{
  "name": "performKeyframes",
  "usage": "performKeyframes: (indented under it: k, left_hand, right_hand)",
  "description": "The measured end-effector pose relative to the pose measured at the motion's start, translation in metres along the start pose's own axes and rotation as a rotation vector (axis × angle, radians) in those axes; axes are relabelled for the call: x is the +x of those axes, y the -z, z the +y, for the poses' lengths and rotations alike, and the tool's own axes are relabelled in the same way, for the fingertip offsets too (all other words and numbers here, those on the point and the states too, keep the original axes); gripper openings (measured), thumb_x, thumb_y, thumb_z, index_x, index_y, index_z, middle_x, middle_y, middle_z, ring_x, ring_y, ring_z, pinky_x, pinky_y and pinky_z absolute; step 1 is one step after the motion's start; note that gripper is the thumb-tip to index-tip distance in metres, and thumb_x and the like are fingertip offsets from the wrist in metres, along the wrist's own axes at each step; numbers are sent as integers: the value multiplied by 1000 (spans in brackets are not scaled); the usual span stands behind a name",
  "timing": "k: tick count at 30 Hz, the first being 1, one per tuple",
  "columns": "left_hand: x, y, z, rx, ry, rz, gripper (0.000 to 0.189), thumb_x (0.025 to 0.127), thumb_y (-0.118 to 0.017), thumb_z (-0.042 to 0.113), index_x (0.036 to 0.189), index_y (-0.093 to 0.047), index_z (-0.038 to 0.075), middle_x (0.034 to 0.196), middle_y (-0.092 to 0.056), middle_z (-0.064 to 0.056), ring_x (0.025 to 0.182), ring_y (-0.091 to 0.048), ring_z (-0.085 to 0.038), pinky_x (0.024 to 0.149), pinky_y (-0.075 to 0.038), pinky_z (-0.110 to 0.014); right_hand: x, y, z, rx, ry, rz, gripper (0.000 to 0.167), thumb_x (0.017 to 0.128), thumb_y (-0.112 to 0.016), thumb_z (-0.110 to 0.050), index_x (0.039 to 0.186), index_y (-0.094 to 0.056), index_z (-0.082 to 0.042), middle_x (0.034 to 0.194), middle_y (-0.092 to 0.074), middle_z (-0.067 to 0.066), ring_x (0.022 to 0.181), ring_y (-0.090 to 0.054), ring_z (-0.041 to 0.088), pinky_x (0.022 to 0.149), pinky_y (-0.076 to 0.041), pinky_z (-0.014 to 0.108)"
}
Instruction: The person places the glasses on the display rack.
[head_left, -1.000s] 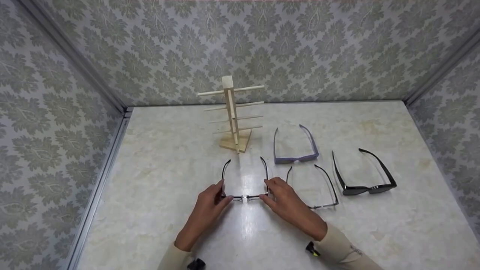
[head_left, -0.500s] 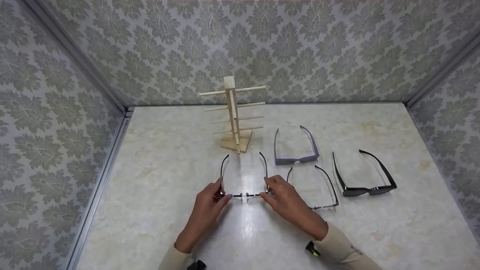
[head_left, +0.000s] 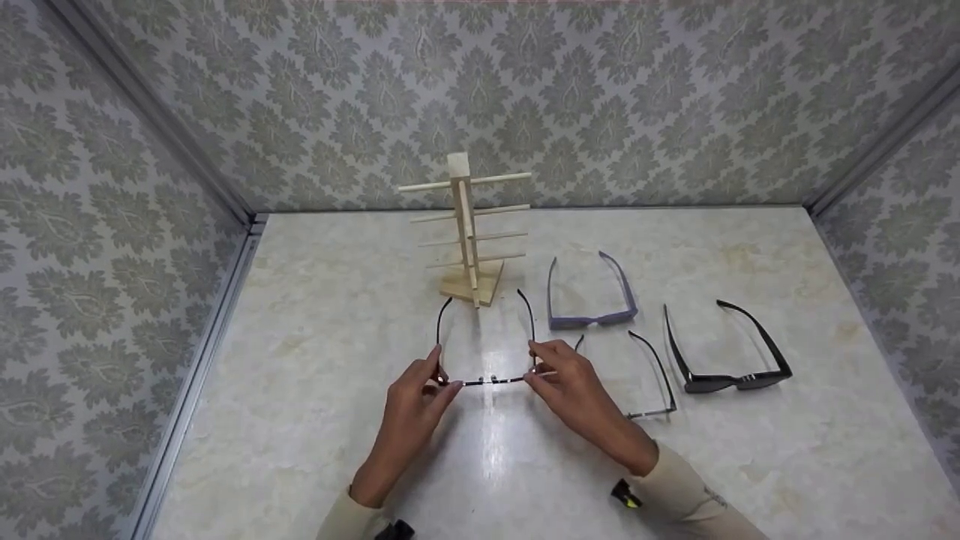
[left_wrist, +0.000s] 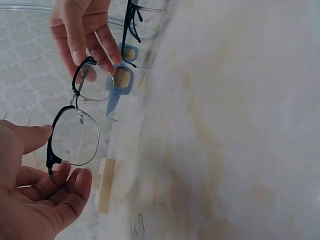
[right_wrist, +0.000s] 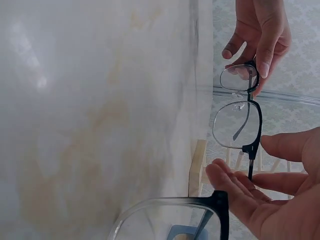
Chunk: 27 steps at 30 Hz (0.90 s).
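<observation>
My left hand (head_left: 412, 397) pinched one end of the clear glasses (head_left: 474, 383) above the table (head_left: 300, 450), before the wooden rack (head_left: 462, 202), and my right hand (head_left: 574, 382) the other, thumbs and fingers nearly closed on the corners, probably to hold the frame level.

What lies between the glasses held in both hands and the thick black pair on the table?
In the head view, the right hand, then a thin-framed pair on the table that the hand partly hides.
</observation>
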<state>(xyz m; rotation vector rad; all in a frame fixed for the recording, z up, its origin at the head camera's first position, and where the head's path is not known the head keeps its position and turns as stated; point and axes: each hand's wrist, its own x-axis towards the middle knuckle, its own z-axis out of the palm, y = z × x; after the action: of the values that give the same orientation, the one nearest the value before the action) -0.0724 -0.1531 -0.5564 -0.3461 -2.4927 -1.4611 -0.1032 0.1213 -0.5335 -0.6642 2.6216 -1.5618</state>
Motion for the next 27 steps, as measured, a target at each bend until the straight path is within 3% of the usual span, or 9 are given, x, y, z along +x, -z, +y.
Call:
performKeyframes:
  k: [12,20,27]
  left_hand:
    - [3,1,7,-52,5,16,63,98,-83,1,154,-57,-9,103,-69,-13,100,-75,-29,82,-66,-34]
    - [12,0,13,-65,-16,46,62,97,-83,-3,152,-57,-12,104,-70,-15,99,-75,-37,81,-66,-34]
    - [21,-2,18,-85,6,103,61,96,-85,-1,151,-60,-10,114,-69,-12,101,-75,-34,82,-66,-35]
  right_hand:
    - [3,9,-4,68,-99,-7,53,103,-77,-2,153,-60,5,136,-66,22,106,-78,30,89,-65,33]
    - [9,17,-7,103,-68,7,53,103,-77,-1,151,-60,10,137,-65,24,103,-79,31,93,-65,38]
    - [22,29,-11,86,-66,-17,53,104,-77,-4,152,-60,8,138,-66,21,104,-79,31,85,-65,32]
